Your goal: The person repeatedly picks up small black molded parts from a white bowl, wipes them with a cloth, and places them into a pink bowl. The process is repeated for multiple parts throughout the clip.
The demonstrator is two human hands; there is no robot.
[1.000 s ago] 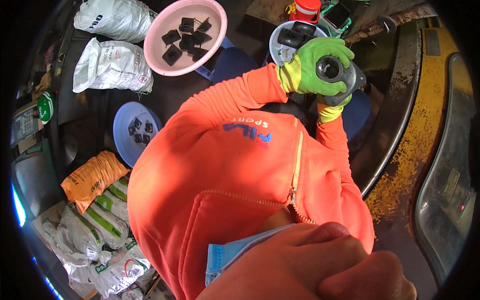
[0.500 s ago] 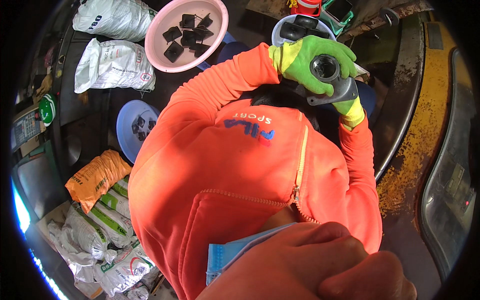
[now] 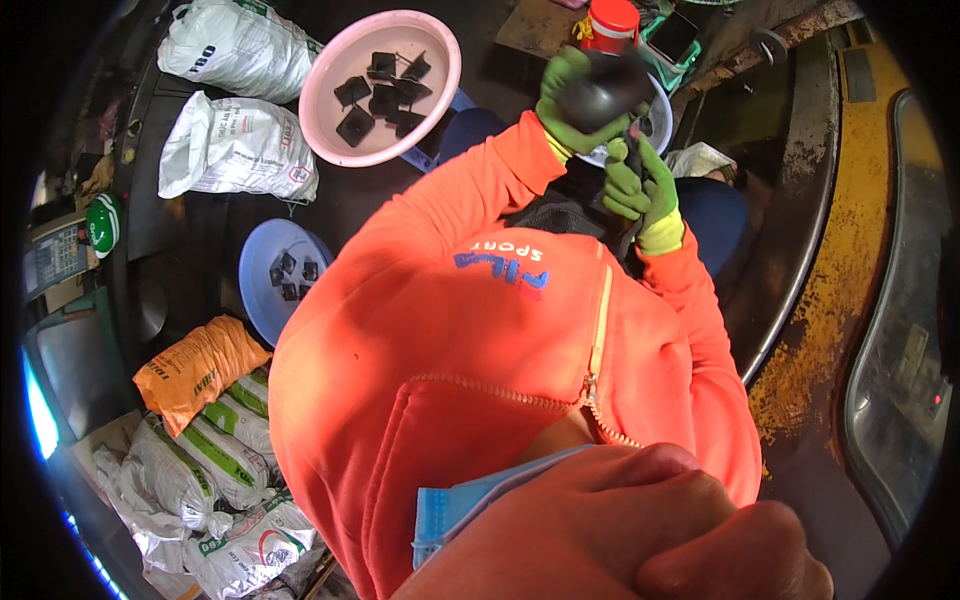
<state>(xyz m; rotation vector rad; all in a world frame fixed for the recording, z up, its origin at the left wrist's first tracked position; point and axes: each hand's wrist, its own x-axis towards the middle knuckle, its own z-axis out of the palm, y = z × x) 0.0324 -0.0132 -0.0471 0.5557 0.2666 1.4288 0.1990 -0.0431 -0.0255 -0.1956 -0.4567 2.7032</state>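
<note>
A black plastic part (image 3: 602,92) with a rounded, smooth body is held up in front of me, blurred by motion. My left hand (image 3: 566,108), in a green glove with a yellow cuff, is closed around its left side. Just below it on the right is my right hand (image 3: 640,190), gloved the same way, with its fingers curled in. A slim dark strip runs between those fingers up toward the part; I cannot make out whether it belongs to the part or is a separate thing. The part's round opening is turned out of sight.
A pink basin (image 3: 312,112) and a blue basin (image 3: 250,290) at left hold several black pieces. Behind my hands sit another pale basin (image 3: 662,118), a red container (image 3: 612,24) and a green basket (image 3: 672,72). White sacks (image 3: 236,150) and a rusty yellow machine edge (image 3: 800,370) flank me.
Both hands have moved slightly left. The black part has turned, so its round opening no longer shows. My right hand has come out from under the part, its fingers now visible.
</note>
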